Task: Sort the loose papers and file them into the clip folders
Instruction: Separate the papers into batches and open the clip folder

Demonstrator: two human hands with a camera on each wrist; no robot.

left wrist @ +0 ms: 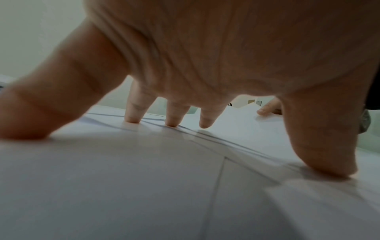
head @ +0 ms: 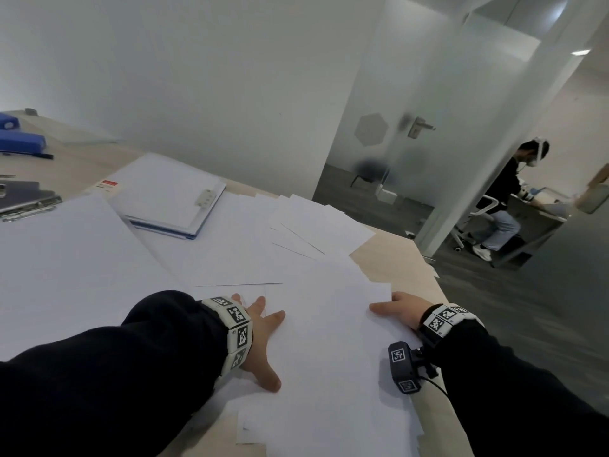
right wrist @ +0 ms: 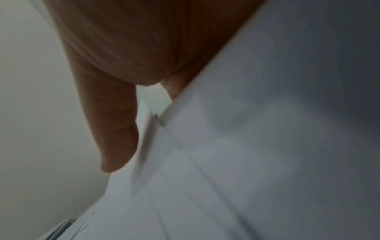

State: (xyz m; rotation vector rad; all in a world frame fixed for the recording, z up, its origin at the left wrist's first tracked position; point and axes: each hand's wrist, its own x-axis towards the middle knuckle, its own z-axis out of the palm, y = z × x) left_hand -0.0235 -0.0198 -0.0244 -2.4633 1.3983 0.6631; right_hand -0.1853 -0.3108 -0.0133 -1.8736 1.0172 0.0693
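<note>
Loose white papers (head: 237, 249) lie fanned over the wooden desk (head: 403, 262). My left hand (head: 263, 334) presses down on them with spread fingertips (left wrist: 131, 119), near the left edge of the top sheet (head: 329, 351). My right hand (head: 400, 308) pinches that sheet's right edge, thumb (right wrist: 115, 129) on top and the fingers hidden under the paper (right wrist: 267, 146). An open clip folder (head: 164, 199) holding white sheets, with a metal clip (head: 204, 196), lies at the back left.
A dark clip folder (head: 23, 199) and a blue hole punch (head: 19, 143) sit at the far left. The desk's right edge drops to grey carpet. Beyond a frosted glass door (head: 412, 127), a person (head: 504, 199) sits at another desk.
</note>
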